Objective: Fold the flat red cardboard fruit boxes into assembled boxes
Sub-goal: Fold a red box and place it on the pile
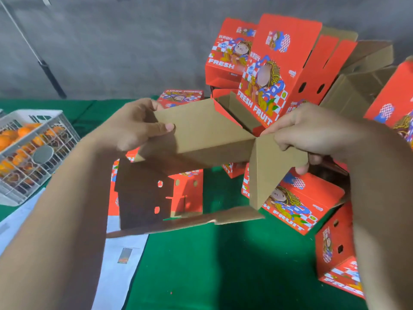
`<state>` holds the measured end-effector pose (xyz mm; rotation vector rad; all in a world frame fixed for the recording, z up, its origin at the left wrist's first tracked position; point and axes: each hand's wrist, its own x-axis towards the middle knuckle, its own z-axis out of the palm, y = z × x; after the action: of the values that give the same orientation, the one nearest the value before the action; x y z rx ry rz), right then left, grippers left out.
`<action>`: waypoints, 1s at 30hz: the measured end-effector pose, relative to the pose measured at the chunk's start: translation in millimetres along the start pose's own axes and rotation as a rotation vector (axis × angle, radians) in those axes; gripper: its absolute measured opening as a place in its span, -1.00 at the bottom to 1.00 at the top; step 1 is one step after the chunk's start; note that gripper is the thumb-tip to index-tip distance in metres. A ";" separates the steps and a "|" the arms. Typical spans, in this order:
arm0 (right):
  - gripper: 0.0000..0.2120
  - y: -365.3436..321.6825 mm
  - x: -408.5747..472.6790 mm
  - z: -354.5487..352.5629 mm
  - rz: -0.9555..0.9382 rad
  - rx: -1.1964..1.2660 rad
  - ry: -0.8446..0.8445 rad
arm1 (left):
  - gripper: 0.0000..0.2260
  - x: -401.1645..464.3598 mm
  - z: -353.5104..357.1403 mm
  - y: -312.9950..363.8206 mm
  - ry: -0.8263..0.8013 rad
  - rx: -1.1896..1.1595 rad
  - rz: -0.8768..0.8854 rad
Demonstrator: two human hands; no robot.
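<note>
Both hands hold one half-formed box (pixel 201 135) in the air above the green table (pixel 223 265), brown inside facing up, in front of a heap of finished red boxes (pixel 288 63). This looks like the flap-folding step: the large panel is up and the side flap (pixel 270 173) hangs bent downward. Next, that flap probably needs turning in and tucking. Left hand (pixel 134 126) pinches the panel's edge, thumb on top. Right hand (pixel 312 135) grips the flap's upper corner, fingers curled round it.
</note>
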<state>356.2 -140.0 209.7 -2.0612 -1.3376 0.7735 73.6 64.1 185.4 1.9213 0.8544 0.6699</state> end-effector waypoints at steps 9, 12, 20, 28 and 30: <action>-0.55 40.9 9.1 9.5 0.211 0.001 -0.114 | -0.82 11.8 53.6 -13.2 -0.061 0.341 0.074; -0.51 64.3 7.2 9.4 0.264 -0.001 -0.076 | -0.90 15.8 61.9 1.3 -0.062 0.534 0.178; -0.91 101.9 -8.7 2.9 0.505 -0.031 0.072 | -0.72 8.3 72.3 19.7 -0.194 1.011 1.147; -0.80 124.4 -11.4 2.3 0.484 0.175 0.206 | -0.45 -49.1 96.2 -36.8 -0.552 0.518 0.513; -0.84 128.7 -12.5 1.7 0.506 0.243 0.253 | -0.47 -69.2 111.4 -34.5 -0.556 0.297 0.255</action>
<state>428.7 -196.0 118.5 -2.2269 -0.5562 0.7992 102.7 -34.8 97.3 2.3465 0.3722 0.1270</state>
